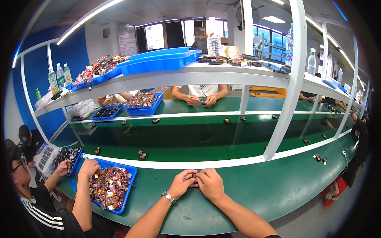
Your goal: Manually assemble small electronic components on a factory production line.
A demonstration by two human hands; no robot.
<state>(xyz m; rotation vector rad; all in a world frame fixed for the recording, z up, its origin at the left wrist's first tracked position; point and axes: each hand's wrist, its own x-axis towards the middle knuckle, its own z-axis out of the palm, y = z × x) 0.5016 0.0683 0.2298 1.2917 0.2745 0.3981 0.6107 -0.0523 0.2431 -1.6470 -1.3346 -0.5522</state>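
Observation:
My left hand (182, 184), with a metal-banded watch on its wrist, and my right hand (211, 184) meet above the green table (174, 212). Between their fingertips they pinch a small dark piece (195, 177), mostly covered by the fingers, so its exact kind does not show. To the left of my hands stands a blue tray (129, 198) heaped with small red, yellow and white parts (111, 185). A co-worker's hand (89, 167) reaches over that tray's far left corner.
Beyond my hands runs a white rail (214, 163), then a dark green belt (190, 139) with scattered small parts. A white upright post (283, 107) rises ahead on the right. Overhead, a shelf (166, 81) carries blue trays and bottles. Another person works across the belt.

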